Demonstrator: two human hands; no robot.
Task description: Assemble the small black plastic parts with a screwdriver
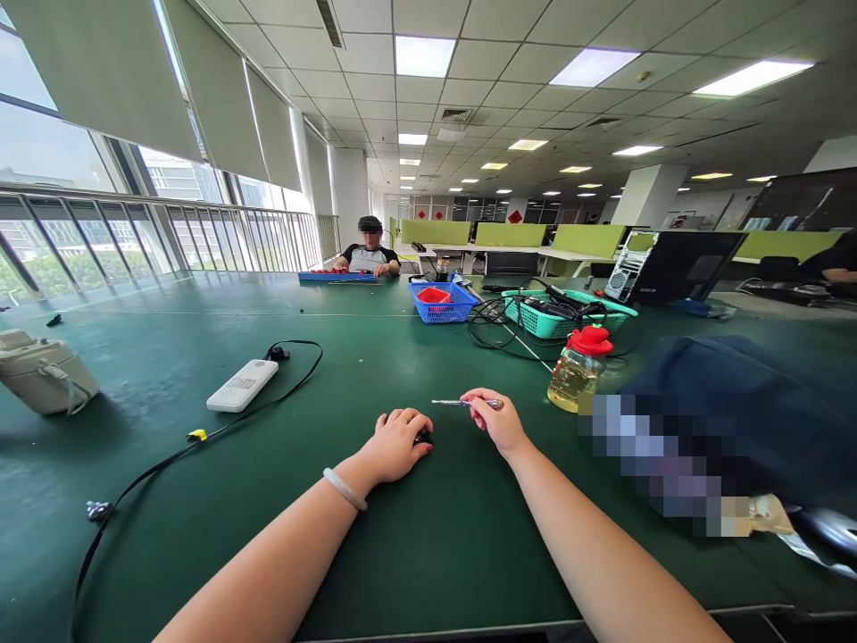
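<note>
My left hand [400, 446], with a pale bangle [345, 489] on its wrist, curls over a small black object [423, 437] on the green table. It looks like a computer mouse, though my fingers cover most of it. To its right, my right hand [496, 421] is closed around the handle of a thin screwdriver [450, 402]. The metal shaft points left, held roughly level and apart from the black object.
A white power strip [242, 386] with a black cable lies left, near a beige bag [41, 373]. Ahead are a blue basket [442, 308], a teal basket [536, 320] of cables and a red-lidded bottle [577, 373]. Dark cloth [743, 411] lies right. A person [370, 254] sits opposite.
</note>
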